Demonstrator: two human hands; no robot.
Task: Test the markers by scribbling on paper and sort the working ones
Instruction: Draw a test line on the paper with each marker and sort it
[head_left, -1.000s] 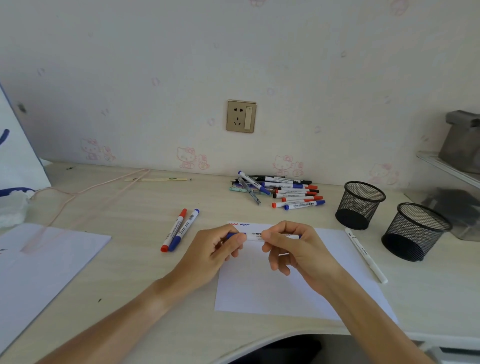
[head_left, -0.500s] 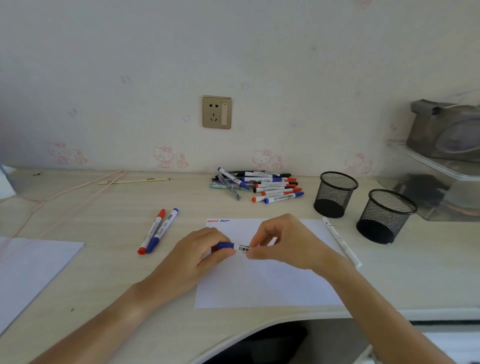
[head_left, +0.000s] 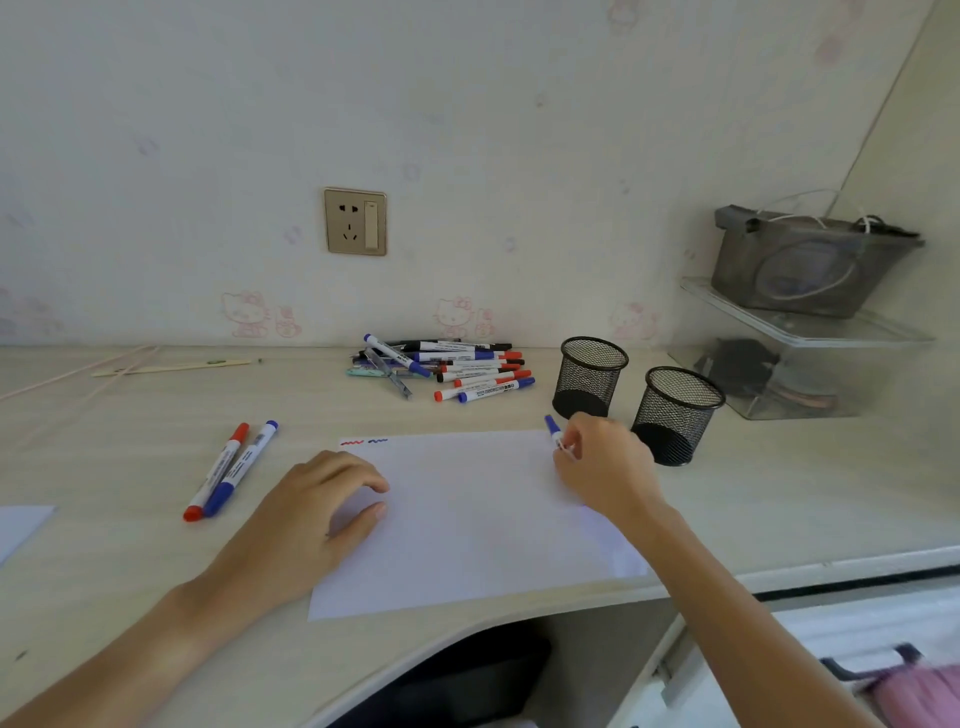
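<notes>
A white sheet of paper (head_left: 467, 519) lies on the desk, with a red scribble (head_left: 351, 442) and a blue scribble (head_left: 377, 441) at its top left corner. My right hand (head_left: 608, 467) pinches a blue-ended marker (head_left: 553, 430) over the sheet's top right corner, its blue end pointing up and away. My left hand (head_left: 311, 514) rests on the sheet's left edge with loosely curled fingers and holds nothing. A pile of several markers (head_left: 467, 369) lies at the back. One red and one blue marker (head_left: 228, 467) lie side by side to the left.
Two black mesh cups (head_left: 589, 376) (head_left: 675, 415) stand just right of my right hand. A clear shelf with a grey container (head_left: 810, 260) sits at the far right. Another sheet's corner (head_left: 21, 525) shows at the left edge. The desk's curved front edge runs below the paper.
My hands have parted. The right hand carried the blue marker rightward to the sheet's top right corner by the cups. The left hand let go and settled on the paper's left edge.
</notes>
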